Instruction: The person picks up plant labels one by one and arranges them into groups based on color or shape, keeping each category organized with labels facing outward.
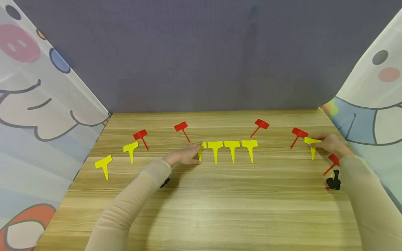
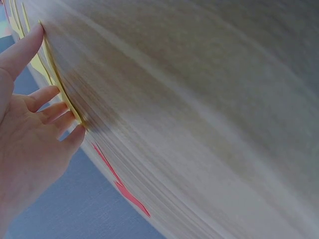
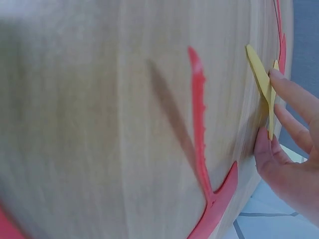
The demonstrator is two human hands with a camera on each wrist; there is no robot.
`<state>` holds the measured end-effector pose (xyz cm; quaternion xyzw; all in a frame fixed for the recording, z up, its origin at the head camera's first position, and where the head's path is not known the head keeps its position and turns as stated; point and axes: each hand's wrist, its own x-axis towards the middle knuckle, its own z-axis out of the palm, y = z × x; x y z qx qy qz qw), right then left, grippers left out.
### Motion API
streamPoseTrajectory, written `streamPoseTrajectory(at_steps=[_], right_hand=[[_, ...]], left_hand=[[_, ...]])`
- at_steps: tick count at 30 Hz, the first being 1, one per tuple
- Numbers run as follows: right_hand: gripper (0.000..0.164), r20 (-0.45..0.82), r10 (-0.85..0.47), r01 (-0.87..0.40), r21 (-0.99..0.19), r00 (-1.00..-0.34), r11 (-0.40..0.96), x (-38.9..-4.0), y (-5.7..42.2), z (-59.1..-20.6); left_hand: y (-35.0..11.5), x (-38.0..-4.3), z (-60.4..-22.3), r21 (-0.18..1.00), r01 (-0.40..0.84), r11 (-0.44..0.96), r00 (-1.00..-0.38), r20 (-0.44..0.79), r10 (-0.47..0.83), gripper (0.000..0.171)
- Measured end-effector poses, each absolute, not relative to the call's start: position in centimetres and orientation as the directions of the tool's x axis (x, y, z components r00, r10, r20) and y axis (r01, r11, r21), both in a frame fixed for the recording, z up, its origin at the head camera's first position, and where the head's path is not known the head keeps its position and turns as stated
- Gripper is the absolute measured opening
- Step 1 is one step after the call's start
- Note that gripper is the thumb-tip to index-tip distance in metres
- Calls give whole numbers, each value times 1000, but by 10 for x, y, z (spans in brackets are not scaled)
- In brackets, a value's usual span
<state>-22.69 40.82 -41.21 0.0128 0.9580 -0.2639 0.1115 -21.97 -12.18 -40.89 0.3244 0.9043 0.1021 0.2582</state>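
A person's left hand, fingers spread wide, touches the end yellow tag of a central row; the right hand pinches another yellow tag beside a red tag. A slipping left fingertip could skew the neighbouring tag.

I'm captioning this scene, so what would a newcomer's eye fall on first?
Probably the row of four yellow T-shaped tags near the head view's centre, where the left hand touches the leftmost tag. Red tags stand out next, beyond and beside it. Farther right, the right hand holds another yellow tag.
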Motion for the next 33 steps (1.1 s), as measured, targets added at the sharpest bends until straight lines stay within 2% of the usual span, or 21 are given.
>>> streamPoseTrajectory(at_steps=[7,18,24,29,33], right_hand=[[69,-275,-1,158,-555,-961,816,-226,408,-413],[70,-281,-1,161,-552,-960,818,-224,408,-414],[68,-240,23,173,-625,-970,761,-219,404,-417],[67,-202,21,147,-632,-979,761,-214,402,-417],[66,-202,12,153,-703,-979,694,-213,406,-419]], left_hand=[[-121,-219,-409,356,527,772,-665,-393,635,70],[-121,-219,-408,351,520,779,-669,-400,627,69],[-121,-219,-408,350,518,781,-667,-407,625,70],[-121,-219,-408,354,519,778,-663,-408,628,70],[-121,-219,-407,359,516,778,-665,-405,628,70]])
